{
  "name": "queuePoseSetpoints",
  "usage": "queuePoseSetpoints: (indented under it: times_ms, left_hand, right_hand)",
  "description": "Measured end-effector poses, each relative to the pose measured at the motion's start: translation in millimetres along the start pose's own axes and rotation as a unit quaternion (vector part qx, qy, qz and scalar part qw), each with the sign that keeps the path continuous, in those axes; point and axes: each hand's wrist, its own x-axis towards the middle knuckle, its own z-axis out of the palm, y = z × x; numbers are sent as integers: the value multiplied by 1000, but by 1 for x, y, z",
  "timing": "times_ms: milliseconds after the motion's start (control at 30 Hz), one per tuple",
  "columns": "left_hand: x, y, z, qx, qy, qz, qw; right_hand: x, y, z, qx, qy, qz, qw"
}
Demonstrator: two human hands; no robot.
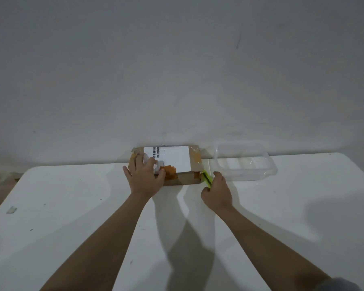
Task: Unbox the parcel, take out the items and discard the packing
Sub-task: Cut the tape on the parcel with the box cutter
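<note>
Parcel (172,164) lies at the table's (72,206) far edge by the wall. Left hand (145,177) presses flat on its near-left top; right hand (216,192) grips a green cutter (206,178) at its right end. Clear tub (245,162) sits just right.

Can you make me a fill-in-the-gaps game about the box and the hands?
1. The left hand presses down on top of the cardboard ____.
2. The right hand grips a cutter whose colour is ____.
3. The label stuck on the box is the colour ____.
4. The clear plastic tub sits to the ____ of the box.

Missing words: box; green; white; right
</note>
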Motion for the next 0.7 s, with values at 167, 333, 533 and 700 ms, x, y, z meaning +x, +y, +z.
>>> queuePoseSetpoints:
  times_ms: [167,333,533,700]
  left_hand:
    - [5,0,2,-17,-41,-27,999]
    - [8,-4,1,4,-58,-22,998]
    - [8,-8,-2,-8,-24,-1,1000]
    - [10,-8,-7,-2,-41,-9,999]
  right_hand:
    - [-4,3,-4,110,34,-53,992]
    - [-7,-12,0,176,103,-65,977]
    - [17,-35,5,167,125,-73,975]
    - [32,-47,16,171,113,-85,975]
